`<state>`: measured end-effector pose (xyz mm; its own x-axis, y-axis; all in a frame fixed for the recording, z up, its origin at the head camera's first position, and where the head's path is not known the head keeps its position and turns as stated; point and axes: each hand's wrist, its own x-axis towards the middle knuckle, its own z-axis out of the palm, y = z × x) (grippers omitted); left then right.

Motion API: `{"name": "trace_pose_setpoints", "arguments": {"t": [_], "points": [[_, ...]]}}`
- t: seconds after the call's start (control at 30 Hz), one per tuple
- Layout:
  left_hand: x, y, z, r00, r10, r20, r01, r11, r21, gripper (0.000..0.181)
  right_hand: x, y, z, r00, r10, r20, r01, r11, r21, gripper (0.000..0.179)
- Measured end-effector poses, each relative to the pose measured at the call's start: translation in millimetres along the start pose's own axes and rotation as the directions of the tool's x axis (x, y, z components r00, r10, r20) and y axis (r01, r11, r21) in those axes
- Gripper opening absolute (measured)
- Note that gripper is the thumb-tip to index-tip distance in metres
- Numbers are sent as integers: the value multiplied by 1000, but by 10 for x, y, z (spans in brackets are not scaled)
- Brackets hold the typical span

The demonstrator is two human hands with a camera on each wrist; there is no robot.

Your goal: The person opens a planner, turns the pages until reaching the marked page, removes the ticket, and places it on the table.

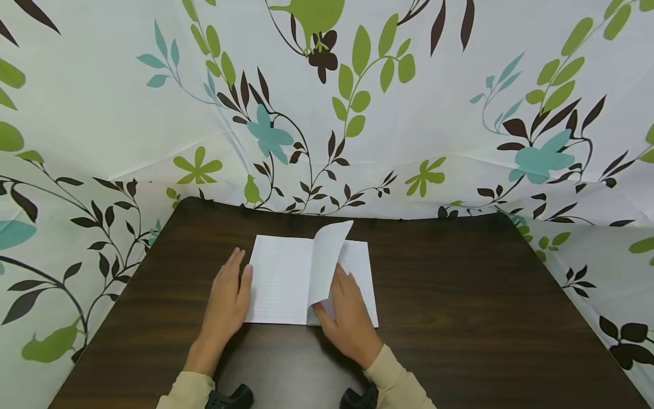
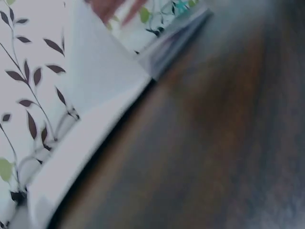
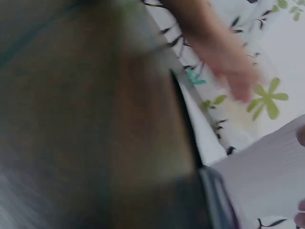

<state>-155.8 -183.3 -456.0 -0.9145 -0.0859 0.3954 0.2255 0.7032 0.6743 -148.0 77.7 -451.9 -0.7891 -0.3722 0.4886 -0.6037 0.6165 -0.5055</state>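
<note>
An open notebook [image 1: 281,278] with lined white pages lies on the dark table. One loose-standing page [image 1: 329,264] rises near its middle, curving upward with its top tipped to the right. My right hand [image 1: 352,318] is over the right-hand side, fingers extended against the raised page and partly hidden by it; the thumb is by the page's lower corner. At the notebook's left edge lies my left hand [image 1: 225,298], fingers straight, holding nothing. The right wrist view shows the left hand [image 3: 226,62] blurred beyond the raised page [image 3: 267,176].
The dark wood table [image 1: 460,307] extends to both sides of the notebook. Behind it hangs a white cloth [image 1: 434,125] printed with leaves and flowers. Black wrist devices [image 1: 232,397] show beneath the beige sleeves [image 1: 186,392].
</note>
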Motion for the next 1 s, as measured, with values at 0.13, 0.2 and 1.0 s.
{"name": "trace_pose_setpoints", "arguments": {"t": [0.13,0.2,1.0], "points": [[16,146,-112,982,-2,-190,-26,989,-148,52,-61,-43,93,989,-55,135,64,996,-65,67],[9,217,-150,967,25,-254,-71,982,-177,52,-85,-51,127,981,-55,186,72,994,-85,64],[-220,157,406,862,215,460,-324,930,171,50,-305,258,51,981,-77,176,91,993,-78,38]]}}
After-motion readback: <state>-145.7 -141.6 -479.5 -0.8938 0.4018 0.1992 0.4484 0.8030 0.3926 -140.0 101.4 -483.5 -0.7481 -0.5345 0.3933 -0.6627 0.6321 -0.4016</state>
